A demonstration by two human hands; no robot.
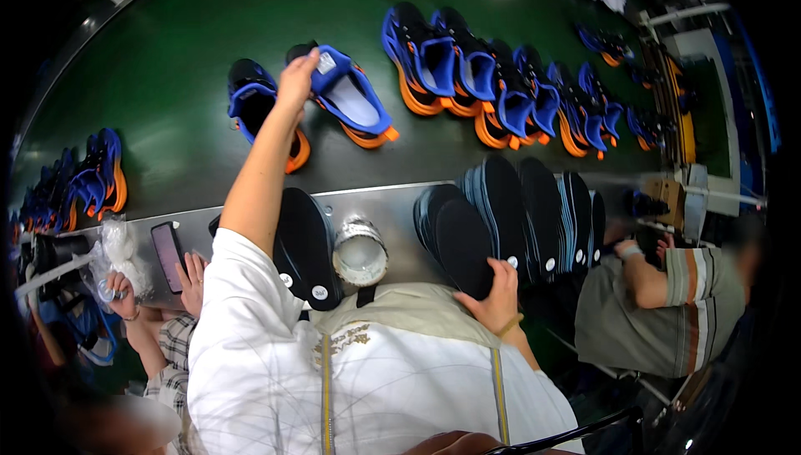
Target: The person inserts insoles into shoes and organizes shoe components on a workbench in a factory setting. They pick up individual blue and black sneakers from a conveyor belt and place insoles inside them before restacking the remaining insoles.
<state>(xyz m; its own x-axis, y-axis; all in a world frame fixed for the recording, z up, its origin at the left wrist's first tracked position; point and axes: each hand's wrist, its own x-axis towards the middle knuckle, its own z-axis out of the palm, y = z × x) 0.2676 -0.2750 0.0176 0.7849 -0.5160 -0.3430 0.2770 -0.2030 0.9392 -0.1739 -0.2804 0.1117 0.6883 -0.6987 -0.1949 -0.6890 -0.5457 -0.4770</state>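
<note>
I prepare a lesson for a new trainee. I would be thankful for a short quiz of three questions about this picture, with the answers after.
1. True or false: the person's right hand touches a stack of black insoles.
2. What does the person's left hand touch?
A. a phone
B. a blue, black and orange shoe
C. a plastic bag
3. What stands on the metal ledge between the two groups of insoles?

Key:
1. True.
2. B.
3. A round whitish container, open at the top.
</note>
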